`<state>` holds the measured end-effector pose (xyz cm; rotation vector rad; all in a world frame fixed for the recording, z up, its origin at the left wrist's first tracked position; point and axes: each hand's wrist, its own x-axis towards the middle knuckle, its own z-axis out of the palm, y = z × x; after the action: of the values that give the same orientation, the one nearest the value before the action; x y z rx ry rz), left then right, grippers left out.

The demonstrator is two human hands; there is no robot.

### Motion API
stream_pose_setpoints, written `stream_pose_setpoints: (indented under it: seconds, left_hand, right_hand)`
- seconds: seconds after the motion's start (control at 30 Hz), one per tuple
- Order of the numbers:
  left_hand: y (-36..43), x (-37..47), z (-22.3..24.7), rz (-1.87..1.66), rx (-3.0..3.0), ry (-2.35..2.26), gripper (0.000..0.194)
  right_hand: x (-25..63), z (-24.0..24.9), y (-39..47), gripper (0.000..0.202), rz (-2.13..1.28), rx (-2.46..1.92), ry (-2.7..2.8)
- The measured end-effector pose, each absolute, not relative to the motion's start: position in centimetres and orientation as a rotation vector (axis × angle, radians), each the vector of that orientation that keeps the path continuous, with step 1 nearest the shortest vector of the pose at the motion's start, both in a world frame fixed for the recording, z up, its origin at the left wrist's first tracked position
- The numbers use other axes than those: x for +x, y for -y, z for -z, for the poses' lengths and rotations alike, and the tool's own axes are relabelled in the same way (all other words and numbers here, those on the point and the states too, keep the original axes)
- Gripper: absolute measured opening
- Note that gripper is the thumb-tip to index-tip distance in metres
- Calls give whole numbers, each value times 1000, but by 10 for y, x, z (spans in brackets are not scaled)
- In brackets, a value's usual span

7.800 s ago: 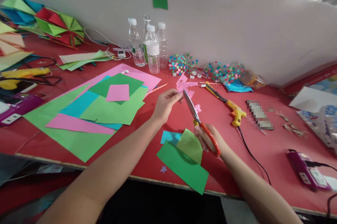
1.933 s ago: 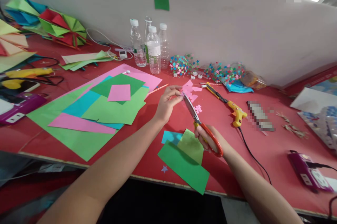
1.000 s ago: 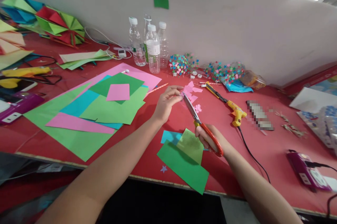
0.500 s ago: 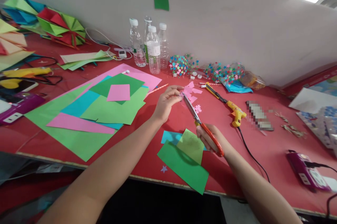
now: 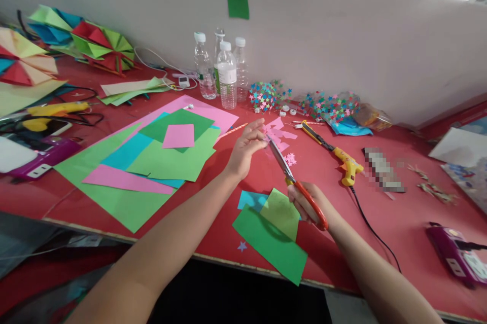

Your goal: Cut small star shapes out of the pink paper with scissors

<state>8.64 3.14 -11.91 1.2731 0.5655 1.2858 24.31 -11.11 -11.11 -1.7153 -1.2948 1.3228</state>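
My right hand (image 5: 318, 196) grips the orange handles of a pair of scissors (image 5: 280, 157). Their long blades point up and left, looking closed or nearly so, with the tips at the fingertips of my left hand (image 5: 246, 147). Thumb and forefinger of that hand are pinched on a tiny piece of paper, mostly hidden by the fingers. Just behind the tips lie pink paper scraps (image 5: 279, 129), and a small heap of pink paper stars (image 5: 290, 159) is beside the blades. Below the hands, green paper (image 5: 270, 243) overlaps light green and blue pieces. A pale purple star (image 5: 242, 246) lies near the table edge.
Layered coloured sheets (image 5: 114, 202) spread on the left. Plastic bottles (image 5: 228, 80) stand by the wall, beside clusters of stars (image 5: 262, 96). A yellow glue gun (image 5: 348, 164) with a trailing cord, a phone (image 5: 382, 169) and a purple power strip (image 5: 454, 253) lie right.
The whole view has shifted slightly, so everything appears a little further right and lower. Both hands keep nearly the same pose, with the scissor tips still at the left fingertips.
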Motion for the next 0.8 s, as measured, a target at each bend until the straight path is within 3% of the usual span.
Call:
stream_pose_setpoints:
  seconds: [0.43,0.6,0.8]
  left_hand:
    - [-27,90,119,-1181,977,-705,11]
    - [-17,98,125,-1008,1055,-668,13]
    - [4,109,130,-776,1104,-590,14]
  right_hand:
    - [241,113,106,48,-1255,-1632,1264]
    - [251,121,98,37,-958,-1565,1068]
    - [257,122,93,23,-985,-1409,942]
